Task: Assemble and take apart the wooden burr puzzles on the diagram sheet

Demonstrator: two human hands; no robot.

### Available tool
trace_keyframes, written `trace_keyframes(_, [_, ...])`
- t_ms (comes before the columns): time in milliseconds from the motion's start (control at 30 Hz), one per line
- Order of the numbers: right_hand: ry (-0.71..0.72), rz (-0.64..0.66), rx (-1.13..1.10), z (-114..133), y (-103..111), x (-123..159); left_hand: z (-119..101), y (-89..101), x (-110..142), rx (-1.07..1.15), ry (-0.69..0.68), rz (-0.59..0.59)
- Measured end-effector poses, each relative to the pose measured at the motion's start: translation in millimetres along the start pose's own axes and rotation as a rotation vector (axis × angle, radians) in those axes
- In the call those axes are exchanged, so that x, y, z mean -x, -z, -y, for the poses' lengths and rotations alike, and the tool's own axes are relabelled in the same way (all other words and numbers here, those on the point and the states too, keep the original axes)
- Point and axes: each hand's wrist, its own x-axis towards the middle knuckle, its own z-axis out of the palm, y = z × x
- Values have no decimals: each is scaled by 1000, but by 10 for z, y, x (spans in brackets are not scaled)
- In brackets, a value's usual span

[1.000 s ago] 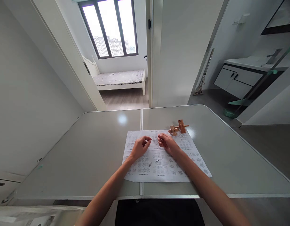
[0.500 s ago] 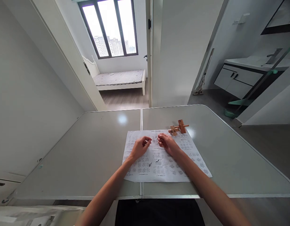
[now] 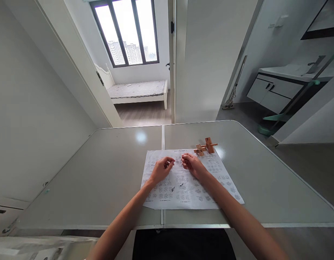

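A printed paper sheet [image 3: 192, 204], covered with small line diagrams and lines of text, lies flat in front of me. My left hand [image 3: 163, 169] rests over its upper left part, the fingers loosely bent and a gap between thumb and forefinger. Across a narrow space, my right hand [image 3: 192, 164] lies over the upper middle, half curled, with nothing visible in it. Beyond the right hand, at the sheet's far right corner, are interlocking wooden puzzle pieces [image 3: 209, 145] with dark numerals. Neither hand touches them. Two small dark marks or bits, too small to name, show on the sheet.
The pale table [image 3: 102, 173] has a seam down its middle and a raised metal edge. Past it stand a white door [image 3: 207, 61], a bed [image 3: 139, 90] under a window, a mop [image 3: 234, 86] and a washbasin cabinet [image 3: 275, 90].
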Motion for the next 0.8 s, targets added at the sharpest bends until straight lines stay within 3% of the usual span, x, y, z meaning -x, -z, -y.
trace_keyframes(800, [-7,7,-9,-35,32,-30,13,-9,-10,1,-11,-14])
